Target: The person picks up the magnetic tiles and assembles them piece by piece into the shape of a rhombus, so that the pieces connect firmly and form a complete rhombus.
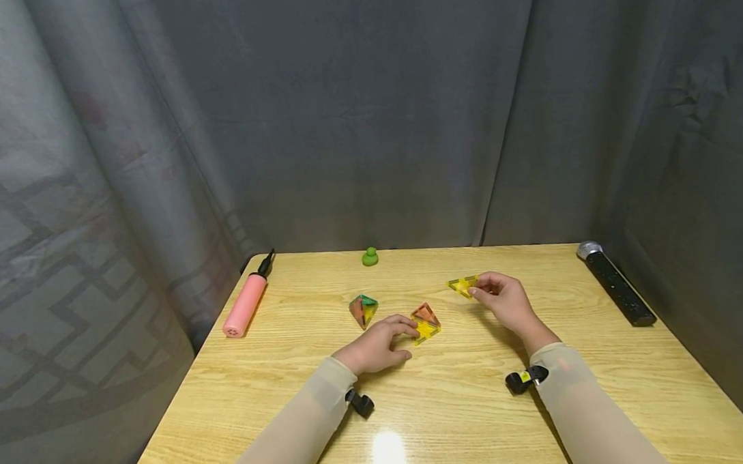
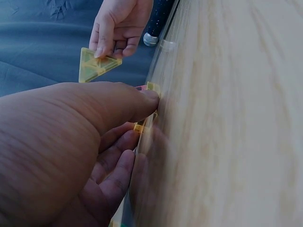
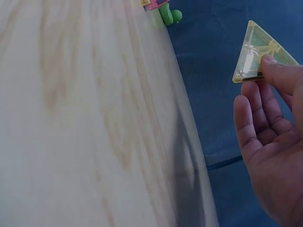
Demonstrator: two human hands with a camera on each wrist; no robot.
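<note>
My right hand (image 1: 503, 303) pinches a yellow triangular magnetic tile (image 3: 258, 54) between thumb and fingers, raised above the table. To its left, my left hand (image 1: 380, 345) is low over the tabletop with fingers loosely bent. Its fingertips touch a yellow tile (image 1: 427, 331) that joins an orange tile (image 1: 426, 313); the thumb stands apart from them in the head view. Just beyond the left hand sits a small pointed shape of green, orange and yellow tiles (image 1: 362, 311). In the left wrist view, the thumb and hand hide most of the joined tiles.
A pink hand pump (image 1: 246, 306) with a black nozzle lies at the left edge of the wooden table (image 1: 463, 413). A small green figure (image 1: 370, 257) stands near the back edge. At the right lies a black microphone (image 1: 617, 285). Grey curtains (image 1: 351, 122) hang around the table.
</note>
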